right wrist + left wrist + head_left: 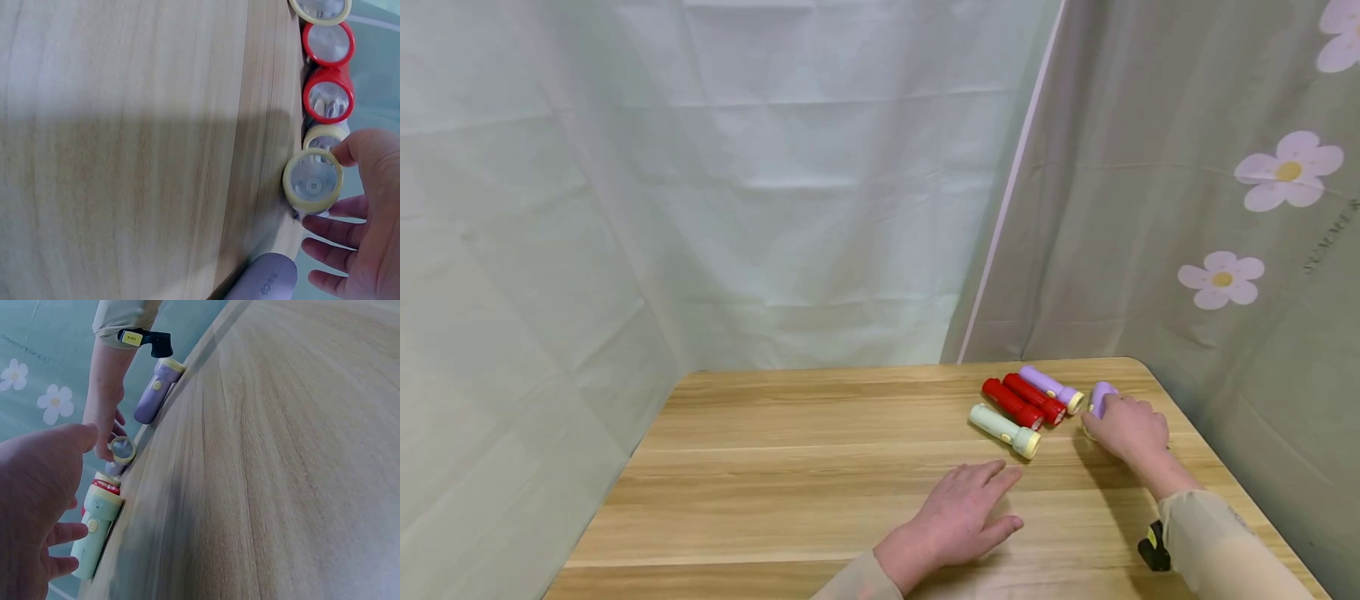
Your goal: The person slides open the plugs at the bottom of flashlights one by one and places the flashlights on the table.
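Note:
My right hand (1126, 427) pinches a purple flashlight (1102, 398) near the table's right side, thumb on one side and fingers on the other. Its cream-rimmed lens (314, 181) faces the right wrist camera. Over the table's front part, my left hand (958, 512) is held with fingers spread and nothing in them. Just beyond its fingertips lies a pale green flashlight (1000, 427). Behind that, two red flashlights (1009, 400) and another purple flashlight (1047, 383) lie side by side at a slant.
One more purple flashlight (157, 392) lies beyond the right hand in the left wrist view; the right hand and arm hide it from the head camera. A black wrist strap (1153, 548) is on the right sleeve. Pale curtains (820, 208) stand behind the wooden table (760, 483).

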